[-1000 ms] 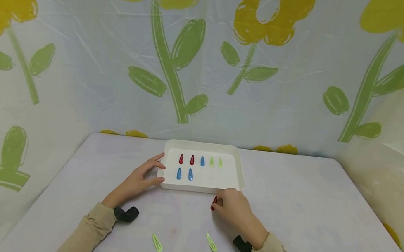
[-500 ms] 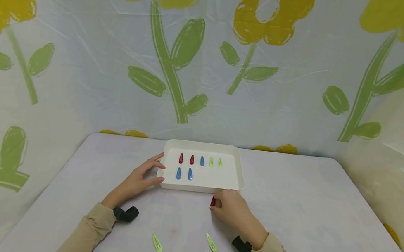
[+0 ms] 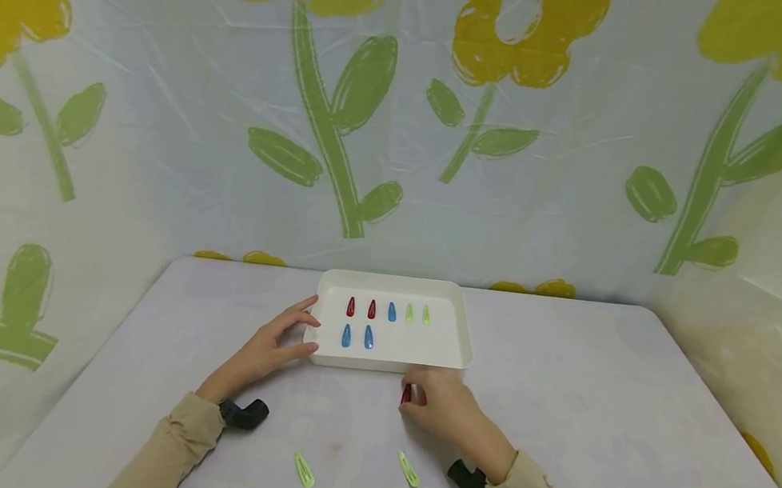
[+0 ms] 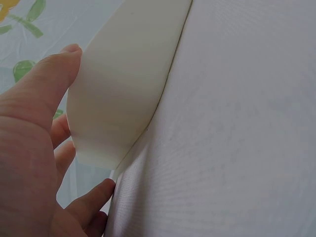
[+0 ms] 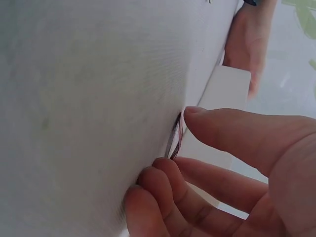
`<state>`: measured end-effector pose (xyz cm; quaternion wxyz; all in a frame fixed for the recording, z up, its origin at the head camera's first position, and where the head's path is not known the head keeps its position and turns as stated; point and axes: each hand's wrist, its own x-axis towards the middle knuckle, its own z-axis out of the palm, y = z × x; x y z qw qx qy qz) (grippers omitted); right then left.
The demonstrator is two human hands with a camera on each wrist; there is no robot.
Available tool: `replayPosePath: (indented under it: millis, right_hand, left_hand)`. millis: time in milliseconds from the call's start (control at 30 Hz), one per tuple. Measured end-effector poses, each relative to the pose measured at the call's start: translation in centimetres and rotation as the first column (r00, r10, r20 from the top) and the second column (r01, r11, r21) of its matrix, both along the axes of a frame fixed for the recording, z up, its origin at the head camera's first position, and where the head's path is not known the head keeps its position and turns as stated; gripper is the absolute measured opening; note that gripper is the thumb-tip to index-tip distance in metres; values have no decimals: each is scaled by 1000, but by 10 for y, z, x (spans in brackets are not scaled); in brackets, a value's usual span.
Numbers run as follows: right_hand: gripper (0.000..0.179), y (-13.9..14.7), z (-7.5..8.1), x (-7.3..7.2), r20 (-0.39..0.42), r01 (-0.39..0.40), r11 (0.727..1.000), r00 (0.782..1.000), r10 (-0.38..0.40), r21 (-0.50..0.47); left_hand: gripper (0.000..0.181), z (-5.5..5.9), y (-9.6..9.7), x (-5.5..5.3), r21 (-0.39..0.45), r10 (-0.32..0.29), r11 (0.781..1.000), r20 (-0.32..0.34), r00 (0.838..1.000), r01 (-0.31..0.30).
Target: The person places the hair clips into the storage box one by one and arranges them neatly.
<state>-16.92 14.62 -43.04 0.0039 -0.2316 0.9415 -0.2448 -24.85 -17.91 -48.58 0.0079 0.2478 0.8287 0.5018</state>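
My right hand pinches a dark red snap hair clip just in front of the white tray. In the right wrist view this clip shows edge-on between thumb and fingers, close over the tabletop. My left hand rests its spread, relaxed fingertips along the tray's left rim; the left wrist view shows the thumb touching that rim. Inside the tray, a back row has two red clips, a blue clip and two light green clips. Two blue clips form the front row at left.
Two light green hair clips lie on the near tabletop, one at left and one at right. A flower-printed cloth hangs behind the white table and along its sides.
My right hand has shifted slightly left along the tray's front with the red hair clip. The left hand, the tray and the clips lying in it stay put.
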Motion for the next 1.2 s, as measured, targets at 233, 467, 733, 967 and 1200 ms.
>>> replayPosePath:
  millis: [233, 467, 733, 967, 1200]
  right_hand:
    - [10, 1, 1, 1, 30, -11, 1000, 999, 12, -27]
    - [12, 2, 3, 2, 83, 32, 999, 996, -29, -38]
    - [16, 4, 2, 1, 107, 32, 998, 994, -25, -61]
    - [20, 6, 3, 1, 127, 19, 996, 992, -8, -82]
    - [21, 5, 4, 0, 163, 19, 996, 987, -5, -89]
  left_hand:
    - [39, 0, 0, 1, 3, -5, 1000, 0, 1000, 5]
    - [39, 0, 0, 1, 4, 1, 1000, 8, 1000, -1]
    - [39, 1, 2, 1, 6, 1, 1000, 4, 1000, -1]
    - [39, 2, 2, 1, 10, 0, 1000, 1, 1000, 0]
    - [40, 2, 1, 3, 7, 5, 1000, 13, 1000, -5]
